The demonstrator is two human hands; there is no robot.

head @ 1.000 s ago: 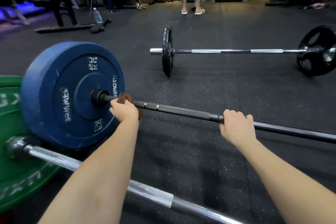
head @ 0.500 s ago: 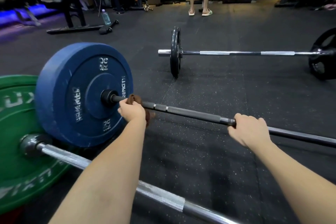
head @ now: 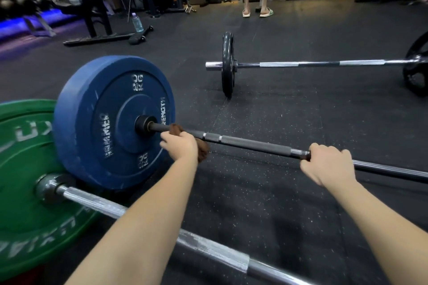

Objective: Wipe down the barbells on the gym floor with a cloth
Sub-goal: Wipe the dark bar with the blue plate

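item: dark barbell (head: pixel 254 144), centre of frame, lay on the gym floor (head: pixel 278 111), blue plate (head: pixel 111 122) at its left end. my left hand (head: pixel 179 146) gripped a brown cloth (head: pixel 203 150) wrapped round the barbell beside the plate; my right hand (head: pixel 328 164) clasped the barbell, centre right.

Bare forearms (head: pixel 143 227), bare left grip (head: pixel 179 146), right grip (head: pixel 328 164)

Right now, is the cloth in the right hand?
No, the left hand holds the brown cloth on the dark bar; the right hand grips it bare.
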